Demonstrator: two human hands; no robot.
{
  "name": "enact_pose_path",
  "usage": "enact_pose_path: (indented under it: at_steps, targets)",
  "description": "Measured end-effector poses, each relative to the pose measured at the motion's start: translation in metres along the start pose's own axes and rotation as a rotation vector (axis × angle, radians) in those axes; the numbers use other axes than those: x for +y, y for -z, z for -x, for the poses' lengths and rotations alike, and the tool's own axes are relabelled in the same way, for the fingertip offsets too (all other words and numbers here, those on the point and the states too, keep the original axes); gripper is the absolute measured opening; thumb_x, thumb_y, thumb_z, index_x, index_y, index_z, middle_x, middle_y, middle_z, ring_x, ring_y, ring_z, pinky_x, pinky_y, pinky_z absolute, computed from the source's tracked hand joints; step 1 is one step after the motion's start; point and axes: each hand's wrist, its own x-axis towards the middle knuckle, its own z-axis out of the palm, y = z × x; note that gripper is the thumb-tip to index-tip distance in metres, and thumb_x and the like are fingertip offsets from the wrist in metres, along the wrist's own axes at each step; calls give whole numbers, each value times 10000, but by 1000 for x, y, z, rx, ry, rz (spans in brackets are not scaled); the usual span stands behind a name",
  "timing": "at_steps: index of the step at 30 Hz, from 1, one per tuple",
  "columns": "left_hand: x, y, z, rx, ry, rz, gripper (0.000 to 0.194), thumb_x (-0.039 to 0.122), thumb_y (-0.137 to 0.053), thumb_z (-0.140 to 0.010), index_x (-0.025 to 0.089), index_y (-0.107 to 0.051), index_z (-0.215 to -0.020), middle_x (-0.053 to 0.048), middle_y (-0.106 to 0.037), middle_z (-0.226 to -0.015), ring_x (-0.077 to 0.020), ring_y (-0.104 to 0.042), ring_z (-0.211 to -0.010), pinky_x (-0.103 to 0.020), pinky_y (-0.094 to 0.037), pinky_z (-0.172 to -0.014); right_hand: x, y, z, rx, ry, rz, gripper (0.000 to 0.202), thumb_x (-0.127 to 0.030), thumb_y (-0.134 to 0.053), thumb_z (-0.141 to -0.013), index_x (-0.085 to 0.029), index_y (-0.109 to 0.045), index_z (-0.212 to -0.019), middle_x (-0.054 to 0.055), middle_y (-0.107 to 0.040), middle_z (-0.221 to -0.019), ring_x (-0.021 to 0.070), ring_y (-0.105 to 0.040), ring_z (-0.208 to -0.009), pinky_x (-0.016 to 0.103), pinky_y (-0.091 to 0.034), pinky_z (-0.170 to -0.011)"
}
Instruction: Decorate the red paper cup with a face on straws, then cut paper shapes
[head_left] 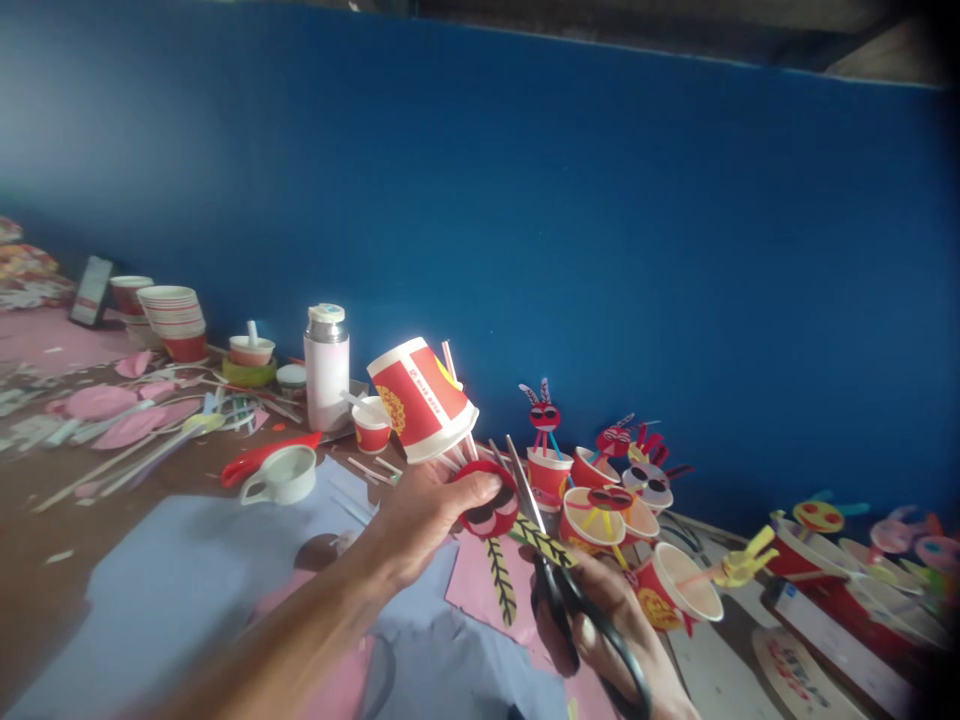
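My left hand (442,505) pinches a round red paper face (489,500) with dark and pink features. Two yellow strips with black leaf-like marks (500,582) extend from the face. A red and white paper cup (422,400) is tilted upside down above that hand, with straws between cup and face. My right hand (615,610) is closed around black-handled scissors (551,560). Their blades are parted and point up and left, just right of the face. One patterned strip lies across the scissors near my right fingers.
Decorated cups (596,520) crowd the right side. A white bottle (328,370), small cup (372,425), white mug (281,475) and stacked cups (174,325) stand left. Blue paper (172,590) and pink paper (480,580) cover the near table. A blue wall (525,220) rises behind.
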Motion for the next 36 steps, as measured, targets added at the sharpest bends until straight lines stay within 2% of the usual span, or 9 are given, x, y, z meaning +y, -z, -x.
enact_pose_path:
  at_steps: [5, 13, 20, 29, 36]
  targets:
    - [-1, 1, 0, 18, 2, -20, 169, 127, -548, -764, 152, -660, -888, -42, -651, -752, -155, -579, -713, -287, -429, -693, 1, 1, 0, 19, -49, 20, 452, -471, -609, -756, -205, -565, -1119, -18, -488, -521, 90, -395, -420, 199, -355, -409]
    - [-2, 4, -2, 37, 41, -86, 81, 195, -555, -786, 157, -612, -828, -39, -639, -755, -156, -584, -718, -311, -439, -716, -9, 0, -5, -25, -168, 72, 534, -566, -596, -736, -165, -553, -1086, 9, -496, -637, 103, -409, -503, 242, -376, -491]
    - [-5, 4, -3, 53, 8, -149, 81, 179, -554, -769, 150, -619, -806, -19, -600, -718, -144, -554, -687, -299, -430, -689, -9, -1, -4, -19, -152, 75, 488, -536, -589, -757, -181, -552, -1089, 8, -483, -666, 108, -397, -548, 222, -365, -498]
    - [-6, 3, -2, 55, 20, -107, 95, 194, -570, -754, 151, -635, -807, -30, -632, -734, -151, -570, -677, -296, -433, -666, -8, -2, -6, 18, -134, 78, 476, -517, -596, -755, -176, -560, -1085, -11, -462, -569, 111, -399, -483, 231, -362, -451]
    - [-7, 6, -2, 60, 28, -123, 98, 195, -574, -750, 149, -635, -812, -31, -627, -713, -148, -564, -648, -281, -423, -617, -3, -2, -3, 45, -117, 88, 489, -521, -593, -748, -172, -562, -1089, -4, -473, -571, 112, -413, -458, 231, -372, -417]
